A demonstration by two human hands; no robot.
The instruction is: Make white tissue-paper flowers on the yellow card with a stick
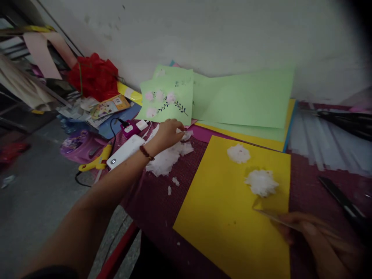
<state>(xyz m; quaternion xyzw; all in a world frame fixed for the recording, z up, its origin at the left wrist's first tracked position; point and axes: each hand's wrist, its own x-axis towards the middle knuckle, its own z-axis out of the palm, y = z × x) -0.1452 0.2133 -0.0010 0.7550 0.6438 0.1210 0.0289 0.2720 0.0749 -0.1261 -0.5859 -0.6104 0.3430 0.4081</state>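
My left hand (pixel 168 134) reaches over a pile of torn white tissue paper (pixel 164 159), its fingers pinched at the upper edge of the pile on a small white piece (pixel 186 135). At the lower right, my right hand (pixel 309 232) is closed around a thin pointed stick (pixel 271 215), whose tip is over the yellow sheet (pixel 221 201). Just above the tip, a fluffy white paper tuft (pixel 262 183) sits on the sheet. Farther back lies a second, flatter white tuft (pixel 238 153).
Green sheets (pixel 241 97), one with pink flowers (pixel 171 97), lean against the wall. A white power bank (pixel 126 150), yellow glue gun (pixel 100 159) and purple basket (pixel 83 147) are left. A black cutter (pixel 343 197) and translucent sticks (pixel 314 143) are right.
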